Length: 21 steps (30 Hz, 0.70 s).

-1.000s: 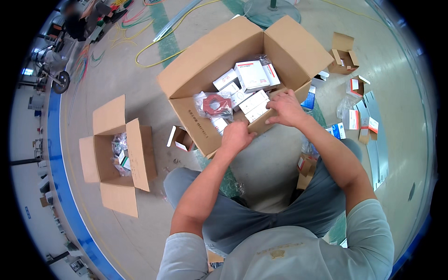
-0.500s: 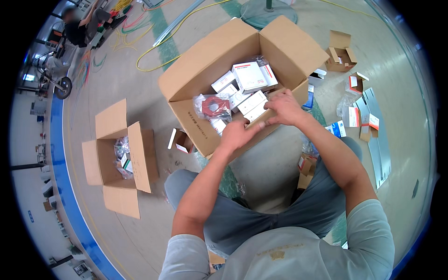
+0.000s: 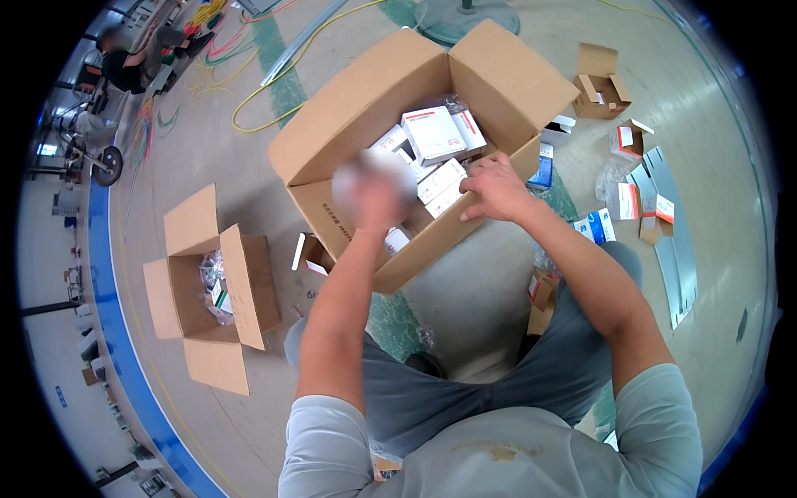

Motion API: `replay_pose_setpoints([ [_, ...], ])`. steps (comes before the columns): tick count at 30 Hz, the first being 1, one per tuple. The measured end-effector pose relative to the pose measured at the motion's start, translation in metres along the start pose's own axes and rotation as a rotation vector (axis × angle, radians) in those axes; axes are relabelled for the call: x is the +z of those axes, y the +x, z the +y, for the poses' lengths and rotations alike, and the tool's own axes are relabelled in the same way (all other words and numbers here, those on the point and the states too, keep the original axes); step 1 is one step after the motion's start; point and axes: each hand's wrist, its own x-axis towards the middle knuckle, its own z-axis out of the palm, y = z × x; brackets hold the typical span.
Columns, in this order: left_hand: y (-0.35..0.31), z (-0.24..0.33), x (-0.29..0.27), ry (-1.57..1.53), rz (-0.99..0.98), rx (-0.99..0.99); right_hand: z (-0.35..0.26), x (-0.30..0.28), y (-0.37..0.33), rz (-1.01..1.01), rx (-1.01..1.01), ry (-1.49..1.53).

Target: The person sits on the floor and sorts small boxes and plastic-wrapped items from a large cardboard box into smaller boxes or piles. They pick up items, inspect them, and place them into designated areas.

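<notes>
A large open cardboard box (image 3: 365, 91) sits in front of me, holding several small white boxes. The biggest white box (image 3: 432, 135), with a red stripe, lies on top near the back. In the left part of the carton my left hand (image 3: 378, 203) reaches down; its fingers and whatever lies under them are lost in a blurred patch. Over the carton's near right wall my right hand (image 3: 496, 187) is hooked, fingers inside the rim and thumb outside. Two slim white boxes (image 3: 442, 187) lie just beside those fingers.
To the left stands a smaller open carton (image 3: 193, 286) with plastic-wrapped items. Opened small boxes (image 3: 601, 95) lie about on the right, near grey metal strips (image 3: 664, 241). A yellow hose (image 3: 311, 58) runs behind the large carton. Another person (image 3: 137, 62) sits at the far left.
My left hand has moved left from the near rim into the carton, toward the bagged red part. The right hand stays at the rim. The view has shifted slightly.
</notes>
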Motion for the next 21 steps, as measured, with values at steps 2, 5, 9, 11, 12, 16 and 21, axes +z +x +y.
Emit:
replay_pose_setpoints([
  [2, 0.014, -0.010, 0.028, -0.030, 0.013, 0.022, -0.004, 0.000, 0.002, -0.001, -0.010, 0.013],
  [5, 0.020, -0.015, 0.043, -0.072, 0.198, 0.120, -0.001, 0.004, 0.000, 0.034, -0.017, 0.025],
  [9, 0.014, -0.035, 0.035, -0.362, 0.400, 0.104, -0.001, 0.002, 0.003, 0.051, -0.030, 0.031],
  [11, 0.014, -0.058, 0.021, -0.750, 0.548, 0.077, -0.003, 0.002, 0.006, 0.052, -0.039, 0.038],
  [12, 0.015, -0.064, 0.005, -1.004, 0.595, 0.051, 0.000, 0.004, 0.006, 0.054, -0.037, 0.039],
  [16, -0.007, -0.074, -0.069, -1.736, 0.459, -0.249, 0.005, 0.004, 0.002, 0.022, -0.002, 0.048],
  [21, -0.018, -0.065, -0.076, -1.119, 0.274, -0.164, 0.000, 0.001, 0.002, -0.004, 0.009, 0.019],
])
